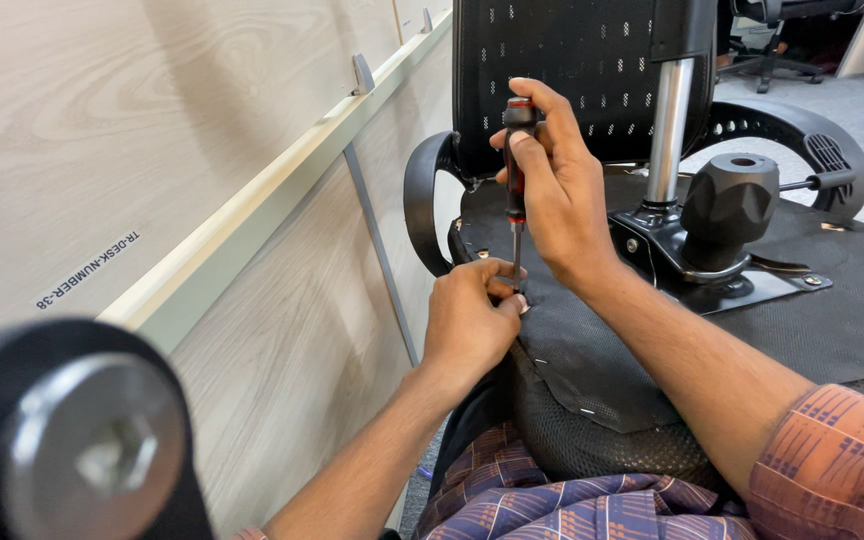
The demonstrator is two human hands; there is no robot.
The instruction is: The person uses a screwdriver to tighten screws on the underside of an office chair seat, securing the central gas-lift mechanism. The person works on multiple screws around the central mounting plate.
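Note:
An office chair lies upturned across my lap, the black fabric underside of its seat (652, 350) facing up. My right hand (552, 190) is closed around the red-and-black handle of a screwdriver (517, 170), held upright with its tip down on the seat's underside. My left hand (467, 315) pinches the lower end of the shaft near the tip, fingers pressed on the fabric at the seat edge. Whatever sits under the tip is hidden by my fingers.
The chair's metal mechanism plate (722, 275) with a chrome gas cylinder (667, 130) and a black knob (732, 205) stands right of my hands. A black armrest (422, 200) curves at left. Wooden desk panels (152, 150) fill the left. A black round part (72, 440) sits near left.

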